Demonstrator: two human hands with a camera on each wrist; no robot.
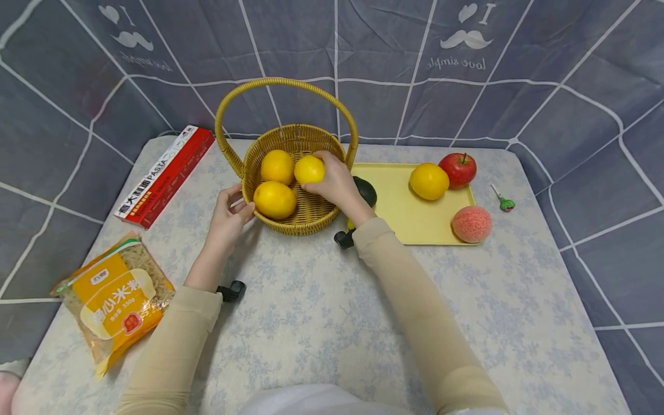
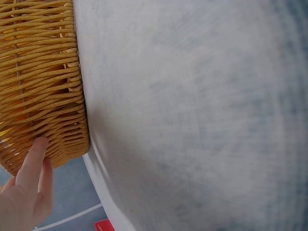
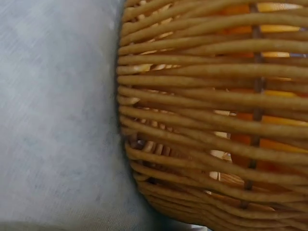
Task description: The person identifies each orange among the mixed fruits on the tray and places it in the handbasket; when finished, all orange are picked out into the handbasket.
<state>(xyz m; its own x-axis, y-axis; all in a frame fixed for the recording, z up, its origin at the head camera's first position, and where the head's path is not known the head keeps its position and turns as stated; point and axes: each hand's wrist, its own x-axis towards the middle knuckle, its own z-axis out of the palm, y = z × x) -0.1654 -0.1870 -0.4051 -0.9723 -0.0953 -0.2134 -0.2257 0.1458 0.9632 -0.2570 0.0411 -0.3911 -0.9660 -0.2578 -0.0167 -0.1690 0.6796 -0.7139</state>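
A wicker basket [image 1: 298,227] with a tall arched handle stands upright on the table. My left hand [image 1: 228,216] holds its left side, thumb at the rim and fingers against the outer weave; the left wrist view shows those fingers [image 2: 34,161] on the wall. Inside the basket, my right hand [image 1: 336,178] grips a bright yellow lemon [image 1: 308,170]. Two more yellow fruits lie beside it: a rounder one [image 1: 277,167] at the back and an oval, lemon-like one [image 1: 275,200] in front. The right wrist view is filled by the basket's weave [image 3: 207,106]; the right hand is hidden there.
Right of the basket, a pale yellow tray [image 1: 399,225] bears a yellow fruit [image 1: 429,181], red apple [image 1: 459,170], pink bumpy fruit [image 1: 471,224] and partly hidden dark green fruit [image 1: 366,192]. A small green-headed stick [image 1: 504,202], pasta box [image 1: 163,176] and pasta bag [image 1: 116,300] lie around.
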